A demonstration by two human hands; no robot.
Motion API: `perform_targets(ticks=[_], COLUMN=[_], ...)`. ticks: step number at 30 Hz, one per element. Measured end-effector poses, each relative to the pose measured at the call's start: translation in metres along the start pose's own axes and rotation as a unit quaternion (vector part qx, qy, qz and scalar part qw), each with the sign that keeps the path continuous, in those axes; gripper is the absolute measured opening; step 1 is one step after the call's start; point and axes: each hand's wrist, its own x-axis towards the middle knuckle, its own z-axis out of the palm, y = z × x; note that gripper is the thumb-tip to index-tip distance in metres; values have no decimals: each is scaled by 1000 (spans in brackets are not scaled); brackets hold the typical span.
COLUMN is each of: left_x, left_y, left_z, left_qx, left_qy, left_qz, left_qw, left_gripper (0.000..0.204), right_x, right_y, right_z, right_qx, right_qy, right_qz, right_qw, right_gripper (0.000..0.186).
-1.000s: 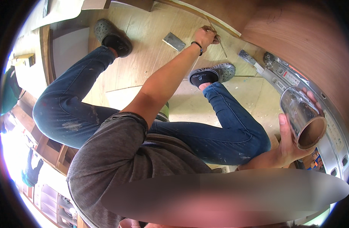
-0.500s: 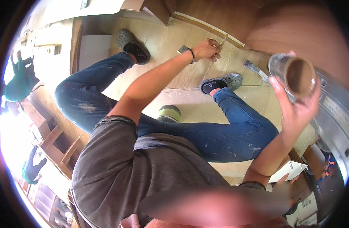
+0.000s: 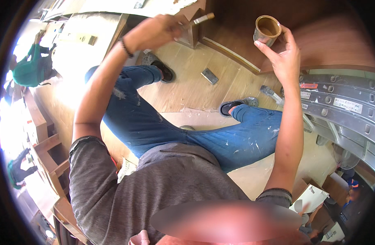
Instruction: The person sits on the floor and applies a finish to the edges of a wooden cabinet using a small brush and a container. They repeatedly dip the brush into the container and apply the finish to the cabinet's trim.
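Observation:
My left hand (image 3: 159,33) is raised at the upper left, fingers closed and somewhat blurred. From it a small paintbrush (image 3: 203,19) with a pale band and tan tip points to the right. At the upper right my right hand (image 3: 286,55) grips a small round cup (image 3: 261,37) from its right side, thumb and fingers around the wall. The cup is tilted so its mouth shows, and its inside is brown. Brush and cup are apart, both in front of a brown wooden panel (image 3: 318,36).
On the wooden floor lies a dark flat block (image 3: 210,76). A broad brush (image 3: 271,94) rests by my right shoe. A metal ladder (image 3: 342,92) lies along the right. At the left are wooden frames (image 3: 52,151) and a person in green (image 3: 30,71).
My left hand has swung up and left with the paintbrush. My right hand has carried the cup up and left, farther from me. The view has shifted, showing more of the ladder.

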Motion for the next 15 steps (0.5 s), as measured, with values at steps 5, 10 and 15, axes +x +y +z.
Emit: perform_targets(ticks=[5, 10, 15], left_x=[-65, -93, -141], left_y=[-34, -53, -80], left_z=[-84, -109, -120], left_qx=[-147, -155, -169], left_qy=[263, 424, 504], left_qz=[13, 2, 11], left_qw=[953, 893, 847], left_gripper=[21, 26, 27], right_x=[12, 21, 46], right_y=[-23, -58, -113], right_z=[51, 104, 200], right_qx=[29, 79, 115], right_qy=[-38, -99, -151], right_qz=[-22, -24, -59], right_qw=[999, 992, 980], right_gripper=[59, 57, 55])
